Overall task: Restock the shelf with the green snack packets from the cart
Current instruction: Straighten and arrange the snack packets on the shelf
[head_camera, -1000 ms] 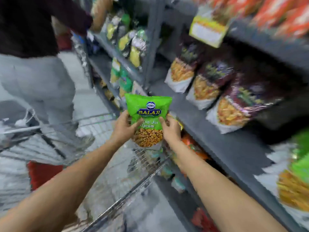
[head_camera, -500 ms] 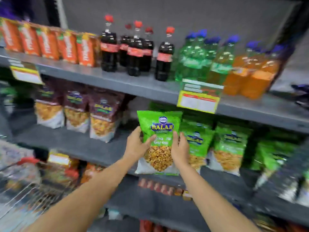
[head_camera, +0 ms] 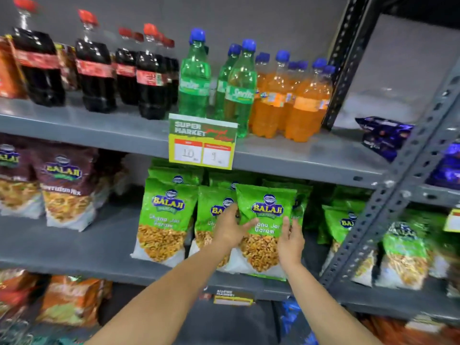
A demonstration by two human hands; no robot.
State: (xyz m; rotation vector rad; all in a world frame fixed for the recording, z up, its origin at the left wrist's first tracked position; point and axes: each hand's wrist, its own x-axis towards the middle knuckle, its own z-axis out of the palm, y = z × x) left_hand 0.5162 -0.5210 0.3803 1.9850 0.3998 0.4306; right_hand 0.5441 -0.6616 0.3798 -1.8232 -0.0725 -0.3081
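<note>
A green snack packet with a blue and yellow logo stands upright on the grey middle shelf, its bottom edge at the shelf's front. My left hand presses its left edge, thumb across the front. Along its right edge lies my right hand, fingers pointing up. The packet sits in front of a row of matching green packets, partly hiding the one behind my left hand. More green packets stand to the right. The cart is out of view.
Maroon snack packets fill the middle shelf's left end. Cola, green and orange bottles line the shelf above, with a price card on its lip. A perforated steel upright slants at the right. Orange packets sit below.
I turned from the cart to face the shelf. Both hands carried the green packet right and forward, and it now stands among the green packets.
</note>
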